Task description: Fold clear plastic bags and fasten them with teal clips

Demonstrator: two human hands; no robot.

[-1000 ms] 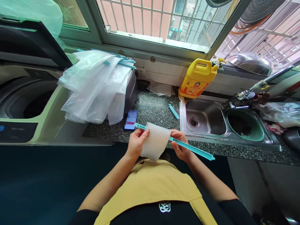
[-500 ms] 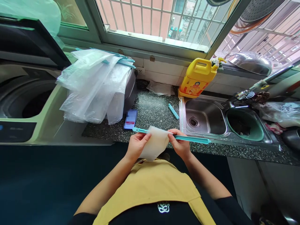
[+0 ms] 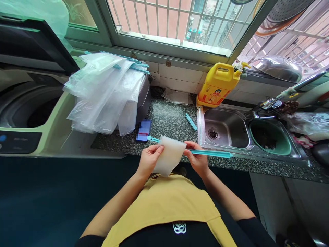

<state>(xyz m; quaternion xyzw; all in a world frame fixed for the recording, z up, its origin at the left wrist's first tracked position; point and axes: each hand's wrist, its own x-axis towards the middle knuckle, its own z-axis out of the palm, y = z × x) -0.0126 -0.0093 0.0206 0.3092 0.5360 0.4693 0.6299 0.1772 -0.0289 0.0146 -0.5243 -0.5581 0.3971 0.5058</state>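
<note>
Close to my body at the counter's front edge, I hold a small translucent plastic bag [image 3: 170, 155] with a long teal bag sealing clip [image 3: 213, 153] along its top. My left hand [image 3: 148, 159] is closed, pinching the bag's left edge between thumb and fingers. My right hand [image 3: 197, 160] grips the clip at the bag's right edge, thumb in front. The clip's thin left end pokes out beyond the bag above my left fingers; its thicker right part extends past my right hand. The clip's middle is hidden by the bag.
A shorter teal clip [image 3: 191, 122] lies on the speckled counter [image 3: 167, 125] beside the steel sink [image 3: 226, 128]. A phone [image 3: 143, 130] lies left of it. Several clear bags [image 3: 102, 96] with teal clips drape over a dark bin. A yellow jug [image 3: 218, 85] stands behind the sink.
The clip's left end has tilted slightly upward, away from my left fingers. The bag's upper left corner has shifted up and left. Both hands stay in nearly the same place.
</note>
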